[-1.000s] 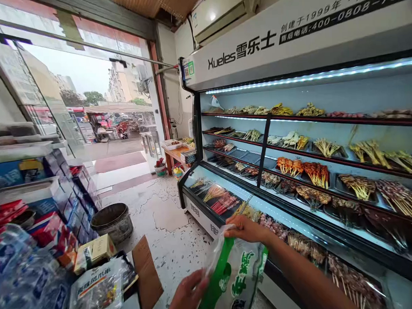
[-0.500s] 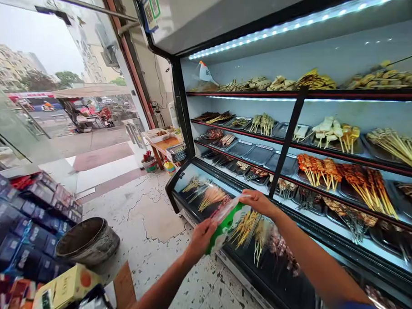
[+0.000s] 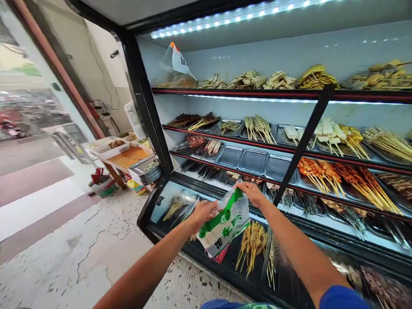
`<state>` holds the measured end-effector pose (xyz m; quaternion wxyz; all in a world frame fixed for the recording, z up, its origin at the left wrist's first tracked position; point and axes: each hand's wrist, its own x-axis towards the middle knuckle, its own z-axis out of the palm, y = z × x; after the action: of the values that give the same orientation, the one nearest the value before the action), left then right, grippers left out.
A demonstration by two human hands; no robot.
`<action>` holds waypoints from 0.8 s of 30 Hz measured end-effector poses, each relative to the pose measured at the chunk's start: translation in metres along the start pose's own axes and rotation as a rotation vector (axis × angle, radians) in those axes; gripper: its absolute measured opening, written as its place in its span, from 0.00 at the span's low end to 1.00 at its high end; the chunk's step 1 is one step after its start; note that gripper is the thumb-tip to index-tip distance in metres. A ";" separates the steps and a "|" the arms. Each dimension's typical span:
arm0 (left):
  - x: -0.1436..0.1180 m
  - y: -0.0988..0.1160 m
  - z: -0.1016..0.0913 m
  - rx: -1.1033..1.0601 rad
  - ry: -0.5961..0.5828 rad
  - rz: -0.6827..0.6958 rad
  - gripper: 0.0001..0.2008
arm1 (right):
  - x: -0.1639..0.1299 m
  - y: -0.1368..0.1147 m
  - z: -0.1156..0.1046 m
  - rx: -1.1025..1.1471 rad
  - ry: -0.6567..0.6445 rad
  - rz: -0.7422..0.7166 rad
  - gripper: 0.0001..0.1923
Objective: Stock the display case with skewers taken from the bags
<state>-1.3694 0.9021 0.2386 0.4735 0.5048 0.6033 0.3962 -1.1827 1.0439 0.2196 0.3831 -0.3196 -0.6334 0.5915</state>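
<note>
A clear plastic bag (image 3: 226,222) with green and white print hangs between my two hands, over the lower glass of a display fridge. My left hand (image 3: 204,214) pinches its upper left edge. At its upper right corner, my right hand (image 3: 251,193) grips the plastic between thumb and fingers. Printed patches and a dark square code show on the side towards me. Just below the bag, yellow skewers (image 3: 253,246) lie in the fridge's bottom section, partly covered by the bag. Empty metal trays (image 3: 254,161) sit on the shelf behind my hands.
The fridge's shelves (image 3: 223,91) carry many skewers, including red ones (image 3: 321,174) on the right. A slanted black bar (image 3: 304,145) crosses its front. Stacked metal trays (image 3: 145,173) and a small table (image 3: 127,155) stand to the left, beside a bucket (image 3: 104,186) on the floor.
The view has turned right and come nearer the fridge. The bag has swung down and opened out flat, so its printed side now faces me. Both hands keep their hold on it.
</note>
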 end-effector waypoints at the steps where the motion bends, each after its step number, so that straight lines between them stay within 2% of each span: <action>1: 0.009 0.000 -0.009 0.124 -0.030 0.032 0.23 | 0.005 -0.001 0.001 0.011 0.012 0.000 0.23; 3: 0.025 -0.004 -0.021 0.380 -0.066 0.131 0.24 | 0.012 -0.005 0.002 0.030 0.033 -0.013 0.22; 5: 0.036 -0.011 -0.024 0.616 -0.088 0.225 0.26 | 0.014 -0.010 0.003 0.014 0.023 -0.046 0.21; 8: 0.043 -0.024 -0.018 0.740 -0.086 0.298 0.28 | 0.015 -0.020 0.008 -0.140 -0.037 -0.142 0.19; 10: 0.043 -0.029 -0.012 0.695 -0.036 0.344 0.27 | 0.020 -0.027 0.010 -0.234 -0.102 -0.191 0.18; 12: 0.043 -0.029 -0.008 0.604 -0.010 0.368 0.25 | 0.032 -0.033 0.008 -0.229 -0.156 -0.195 0.18; 14: 0.044 -0.024 -0.011 0.481 -0.046 0.341 0.23 | 0.047 -0.037 0.005 -0.152 -0.188 -0.178 0.18; 17: 0.043 -0.013 -0.019 0.188 -0.155 0.155 0.17 | 0.067 -0.041 0.005 -0.069 -0.265 -0.135 0.19; 19: 0.038 -0.009 -0.022 0.054 -0.205 0.099 0.16 | 0.072 -0.039 0.011 -0.134 -0.351 -0.102 0.19; 20: 0.036 -0.009 -0.022 0.090 -0.207 0.149 0.15 | 0.074 -0.035 0.015 -0.217 -0.402 -0.094 0.18; 22: 0.038 -0.015 -0.021 0.346 -0.064 0.320 0.13 | 0.076 -0.023 0.024 -0.368 -0.567 -0.100 0.16; 23: 0.041 -0.019 -0.021 0.489 0.043 0.348 0.15 | 0.076 -0.015 0.029 -0.399 -0.644 -0.113 0.17; 24: 0.044 -0.024 -0.021 0.585 0.144 0.308 0.17 | 0.076 -0.009 0.034 -0.420 -0.706 -0.120 0.17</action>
<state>-1.3967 0.9417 0.2134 0.1992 0.6754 0.6398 0.3079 -1.2500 1.0912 0.2368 0.1025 -0.1309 -0.8502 0.4994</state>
